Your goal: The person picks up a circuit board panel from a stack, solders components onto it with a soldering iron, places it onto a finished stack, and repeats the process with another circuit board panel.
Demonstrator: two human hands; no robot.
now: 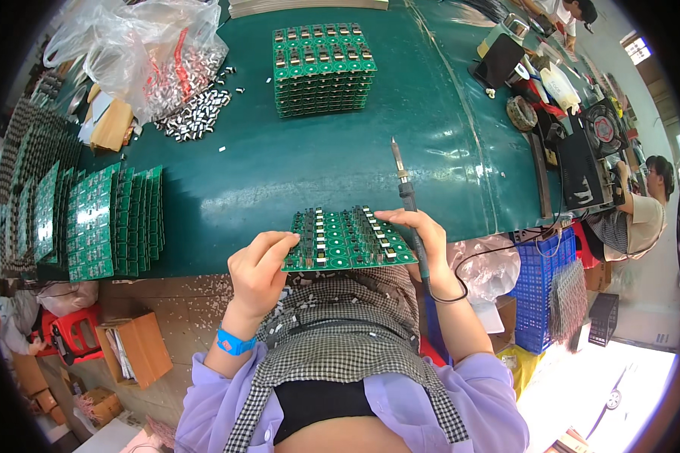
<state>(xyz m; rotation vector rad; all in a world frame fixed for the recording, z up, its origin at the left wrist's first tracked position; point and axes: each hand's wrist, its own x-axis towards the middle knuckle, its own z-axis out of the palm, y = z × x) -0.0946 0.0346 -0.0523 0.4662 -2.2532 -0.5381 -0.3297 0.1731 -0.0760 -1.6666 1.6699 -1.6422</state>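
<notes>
A green circuit board (340, 245) with rows of black and white parts is held at the table's near edge, tilted in front of my apron. My left hand (261, 266) pinches its left edge between thumb and fingers. On the opposite edge, my right hand (429, 235) grips the board and also keeps a soldering iron (405, 181) against the palm. The iron's metal tip points away from me, over the tabletop. Part of its handle is hidden by the right fingers. Beyond the board stands a neat stack of circuit boards (323, 72).
Upright rows of circuit boards (94, 223) line the green table's (279, 162) left side. A pile of small white-and-dark components (193, 117) spills beside a plastic bag (147, 57). At right are a black fan (604, 124), a solder roll (521, 113), a blue crate (538, 291) and a seated person.
</notes>
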